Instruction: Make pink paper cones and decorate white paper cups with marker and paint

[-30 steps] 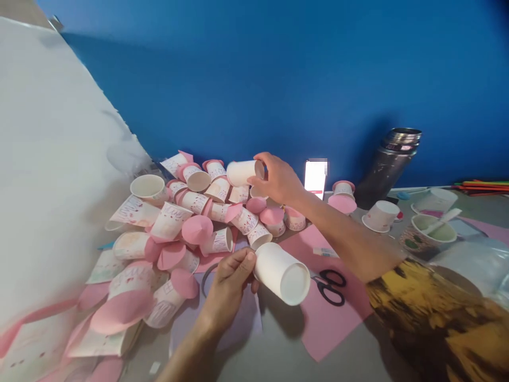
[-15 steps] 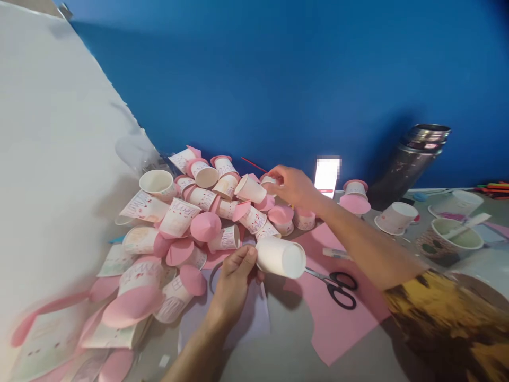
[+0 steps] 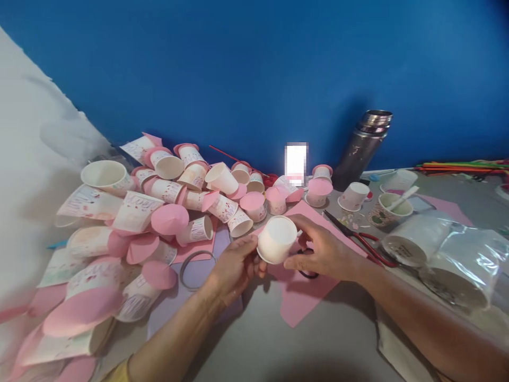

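Both my hands hold one plain white paper cup [image 3: 277,239] just above a pink paper sheet [image 3: 302,289] on the grey table. My left hand [image 3: 236,265] pinches the cup's left side. My right hand [image 3: 323,249] grips it from the right, fingers curled round it. Black scissors lie under my right hand, mostly hidden. A big pile of decorated cups with pink paper cones [image 3: 159,212] spreads across the left.
A steel flask [image 3: 360,146] stands against the blue wall. Red-handled scissors [image 3: 363,239], a bowl with a spoon [image 3: 387,209], a plastic sleeve of stacked cups [image 3: 441,254] and coloured sticks [image 3: 465,167] lie on the right. A grey ring [image 3: 196,270] lies by the pile.
My right hand left the white cup on the pile at the back and came down to the cup in my left hand. The view swung right.
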A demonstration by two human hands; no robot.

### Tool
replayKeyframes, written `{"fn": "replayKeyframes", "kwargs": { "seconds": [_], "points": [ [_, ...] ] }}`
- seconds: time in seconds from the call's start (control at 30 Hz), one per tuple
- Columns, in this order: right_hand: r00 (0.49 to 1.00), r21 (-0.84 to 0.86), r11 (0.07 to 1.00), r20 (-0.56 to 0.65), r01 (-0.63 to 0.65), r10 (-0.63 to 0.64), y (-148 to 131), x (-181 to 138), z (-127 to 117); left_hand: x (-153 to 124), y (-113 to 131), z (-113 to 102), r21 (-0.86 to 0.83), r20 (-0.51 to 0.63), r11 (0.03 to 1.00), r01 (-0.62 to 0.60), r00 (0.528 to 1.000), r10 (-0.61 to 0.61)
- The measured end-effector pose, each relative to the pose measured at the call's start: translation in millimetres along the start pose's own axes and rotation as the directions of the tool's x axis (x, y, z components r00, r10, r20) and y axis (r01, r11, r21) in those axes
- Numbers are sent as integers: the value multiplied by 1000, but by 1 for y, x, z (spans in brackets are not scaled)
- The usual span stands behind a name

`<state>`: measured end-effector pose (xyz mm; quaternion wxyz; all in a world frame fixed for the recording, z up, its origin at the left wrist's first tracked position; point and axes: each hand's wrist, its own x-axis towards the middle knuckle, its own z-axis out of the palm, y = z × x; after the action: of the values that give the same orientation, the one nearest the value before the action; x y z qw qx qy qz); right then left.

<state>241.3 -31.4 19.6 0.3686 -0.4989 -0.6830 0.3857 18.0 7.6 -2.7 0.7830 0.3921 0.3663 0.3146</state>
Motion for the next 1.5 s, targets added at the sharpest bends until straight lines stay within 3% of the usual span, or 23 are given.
{"fn": "replayKeyframes", "kwargs": {
  "seconds": [0.1, 0.2, 0.27, 0.47, 0.67, 0.77, 0.9, 0.97, 1.03, 1.07, 1.13, 1.2, 1.3, 1.43, 1.5],
  "points": [
    [995, -2, 998, -84, -57, 57, 6, 1, -2, 1, -9, 4, 122, -26, 992, -38, 999, 42],
    [993, -13, 995, -69, -100, 99, 3, 3, -6, -4, -11, 7, 272, -45, 924, -267, 956, 289],
    [993, -5, 994, -34, -113, 113, -4, 2, -6, -8, -9, 9, 345, -3, 873, -344, 930, 368],
    [979, -43, 980, -80, -192, 188, -24, -12, 10, -10, -6, 9, 379, -60, 880, -286, 942, 331],
    [980, 67, 978, -1, -198, 199, -19, -25, 20, -13, -8, -1, 454, 5, 836, -308, 939, 343],
    [981, 79, 979, -42, -186, 189, -14, -26, 18, -16, -10, 0, 517, 27, 812, -271, 953, 301],
    [991, 54, 990, -20, -129, 130, -6, -23, 12, -16, -13, 1, 401, 120, 897, -187, 981, 151],
    [996, 146, 985, 27, -93, 90, 0, -22, 6, -14, -13, -1, 296, 83, 949, -113, 992, 92],
    [995, 244, 967, -38, -78, 90, 8, -20, -3, -10, -11, -3, 148, 25, 985, -88, 996, 85],
    [986, 241, 968, -131, -73, 107, 12, -18, -10, -9, -9, -5, 67, 15, 994, -90, 996, 89],
    [902, 74, 995, -422, -64, 89, 23, -14, -24, -7, -5, -8, -70, 23, 993, -95, 995, 97],
    [829, -125, 985, -559, -122, 32, 34, -10, -38, -7, -2, -11, -145, 26, 986, -82, 996, 87],
    [769, -327, 912, -639, -246, -22, 43, -6, -56, -8, -2, -11, -189, 5, 981, -47, 999, 49],
    [661, -429, 800, -748, -419, -55, 41, -14, -82, -7, -8, -10, -185, -5, 982, -20, 1000, 20],
    [636, -471, 710, -771, -523, -44, 36, -20, -96, -6, -10, -9, -175, 34, 984, -11, 999, 18]
  ]
}}
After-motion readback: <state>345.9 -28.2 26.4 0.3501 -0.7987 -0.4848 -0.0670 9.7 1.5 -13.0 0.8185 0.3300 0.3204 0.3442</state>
